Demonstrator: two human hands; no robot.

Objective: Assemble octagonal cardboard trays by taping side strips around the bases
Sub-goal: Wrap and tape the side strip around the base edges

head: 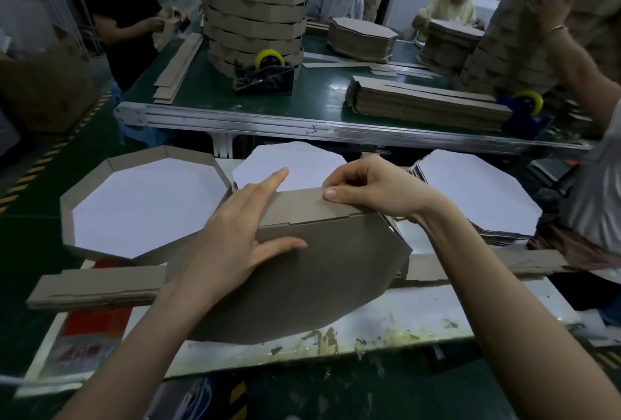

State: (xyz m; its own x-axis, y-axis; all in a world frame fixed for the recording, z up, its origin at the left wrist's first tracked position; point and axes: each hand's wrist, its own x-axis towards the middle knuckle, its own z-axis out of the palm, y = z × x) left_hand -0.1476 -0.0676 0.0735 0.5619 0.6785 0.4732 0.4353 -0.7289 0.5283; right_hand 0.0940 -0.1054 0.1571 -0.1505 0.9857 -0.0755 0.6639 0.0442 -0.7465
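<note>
Brown base (319,271) lies underside up — left hand (235,238) flat, fingers spread on it; right hand (366,187) apparently pinches the side strip (302,208) at its far edge.

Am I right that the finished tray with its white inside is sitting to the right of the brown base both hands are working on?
Not quite: the head view shows the finished tray to the left of the brown base. The left hand and right hand are indeed both on that piece, at its side strip.
</note>
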